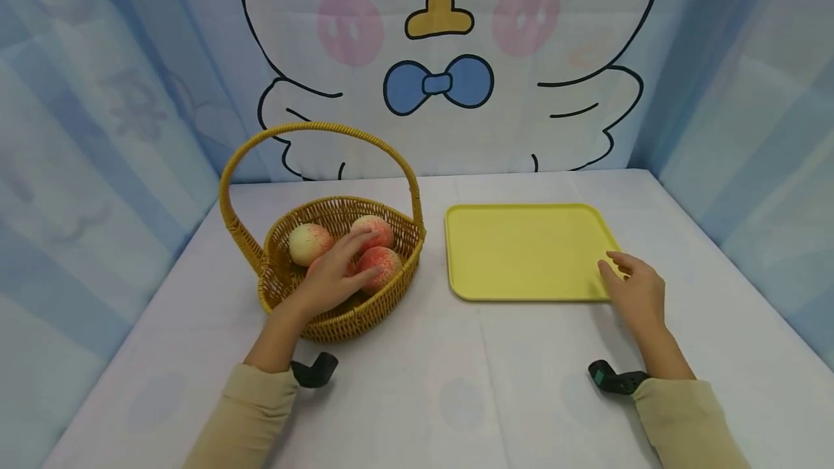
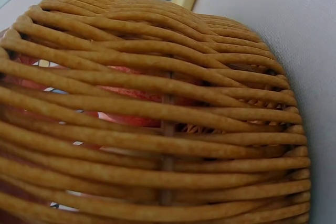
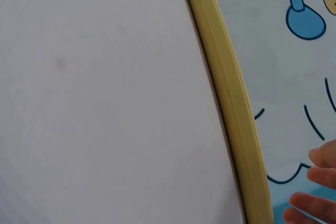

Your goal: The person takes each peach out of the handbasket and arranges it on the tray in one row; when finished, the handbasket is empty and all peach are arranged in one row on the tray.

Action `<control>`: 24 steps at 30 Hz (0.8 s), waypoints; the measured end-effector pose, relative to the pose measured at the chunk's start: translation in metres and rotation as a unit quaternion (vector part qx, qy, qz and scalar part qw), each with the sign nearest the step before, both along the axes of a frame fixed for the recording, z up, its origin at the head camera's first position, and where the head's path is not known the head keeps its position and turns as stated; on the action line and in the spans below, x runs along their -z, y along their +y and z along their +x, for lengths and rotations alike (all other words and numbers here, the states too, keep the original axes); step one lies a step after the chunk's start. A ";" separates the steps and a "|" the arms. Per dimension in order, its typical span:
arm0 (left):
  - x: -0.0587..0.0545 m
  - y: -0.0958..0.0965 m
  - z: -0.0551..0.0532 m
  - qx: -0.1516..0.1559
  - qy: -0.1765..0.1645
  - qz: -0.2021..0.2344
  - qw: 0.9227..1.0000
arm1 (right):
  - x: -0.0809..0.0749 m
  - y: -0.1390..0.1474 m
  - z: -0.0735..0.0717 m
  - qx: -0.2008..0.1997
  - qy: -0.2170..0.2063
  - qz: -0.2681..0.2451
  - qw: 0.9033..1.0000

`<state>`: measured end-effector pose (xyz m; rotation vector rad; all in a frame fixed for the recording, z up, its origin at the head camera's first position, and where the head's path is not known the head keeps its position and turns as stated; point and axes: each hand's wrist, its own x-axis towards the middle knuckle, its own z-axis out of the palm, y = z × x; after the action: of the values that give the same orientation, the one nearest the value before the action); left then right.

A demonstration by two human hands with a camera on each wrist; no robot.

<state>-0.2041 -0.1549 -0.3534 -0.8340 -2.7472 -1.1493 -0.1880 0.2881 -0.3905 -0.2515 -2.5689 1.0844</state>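
A wicker basket (image 1: 365,320) with a tall arched handle stands on the left, holding several peaches. My left hand (image 1: 329,284) reaches over its near rim, with the fingers stretched across the fruit. The fingertips are at the back red peach (image 1: 383,230), and the thumb lies over the front red peach (image 1: 386,263). Another peach is mostly hidden under this hand, while a pale peach (image 1: 309,244) sits to its left. On the right, my right hand (image 1: 640,295) is beside the near right corner of a yellow tray (image 1: 528,252), fingers loosely bent and holding nothing.
A white cloth (image 1: 449,396) covers the table. Behind it hangs a curtain (image 1: 443,143) printed with a cartoon face and bow tie, and blue patterned curtains (image 1: 98,165) close off both sides. The basket's handle (image 1: 319,127) arches above the peaches.
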 end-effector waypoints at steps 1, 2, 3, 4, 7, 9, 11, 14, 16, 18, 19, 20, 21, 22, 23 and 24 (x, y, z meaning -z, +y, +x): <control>0.000 0.000 0.000 0.001 -0.003 0.003 1.000 | 0.001 0.005 0.000 0.008 -0.006 -0.001 1.000; 0.001 0.001 0.000 0.002 -0.003 0.004 1.000 | 0.002 0.008 -0.001 0.016 -0.011 -0.004 1.000; 0.001 0.001 -0.001 0.001 -0.003 0.003 1.000 | 0.003 0.011 -0.001 0.024 -0.015 -0.006 1.000; 0.002 0.001 -0.001 0.000 -0.004 0.002 1.000 | 0.003 0.014 -0.001 0.031 -0.019 -0.008 0.999; 0.003 0.001 -0.001 -0.002 -0.004 -0.003 1.000 | 0.004 0.019 -0.002 0.053 -0.024 -0.014 0.998; 0.003 0.001 -0.001 -0.005 -0.003 -0.008 1.000 | 0.005 0.021 -0.003 0.068 -0.023 -0.016 0.997; 0.003 0.001 -0.001 -0.007 -0.003 -0.013 1.000 | 0.006 0.023 -0.004 0.080 -0.020 -0.017 0.996; 0.001 0.000 -0.002 -0.006 -0.002 -0.023 1.000 | 0.007 0.027 -0.004 0.090 -0.018 -0.014 0.996; 0.000 0.001 -0.003 -0.003 -0.003 -0.032 0.999 | 0.009 0.029 -0.004 0.091 -0.022 -0.013 0.996; -0.001 0.001 -0.004 -0.001 -0.002 -0.045 0.999 | 0.011 0.032 -0.003 0.088 -0.030 -0.015 0.996; -0.003 0.001 -0.005 -0.001 -0.003 -0.051 0.999 | 0.012 0.032 -0.003 0.086 -0.035 -0.016 0.996; -0.003 0.001 -0.006 -0.001 -0.003 -0.058 0.998 | 0.013 0.033 -0.002 0.084 -0.043 -0.017 0.995; -0.003 0.000 -0.007 -0.003 -0.003 -0.064 0.998 | 0.014 0.034 -0.002 0.083 -0.052 -0.021 0.995; -0.003 0.000 -0.008 -0.004 -0.004 -0.071 0.997 | 0.015 0.035 -0.002 0.083 -0.061 -0.025 0.994; -0.003 0.000 -0.009 -0.003 -0.003 -0.078 0.997 | 0.017 0.036 -0.003 0.086 -0.067 -0.028 0.994; -0.003 -0.001 -0.010 -0.002 -0.004 -0.082 0.997 | 0.018 0.036 -0.003 0.090 -0.073 -0.031 0.993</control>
<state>-0.2146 -0.1554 -0.3502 -0.8391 -2.8789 -0.9385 -0.1909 0.3244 -0.4086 -0.5875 -2.5813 1.1149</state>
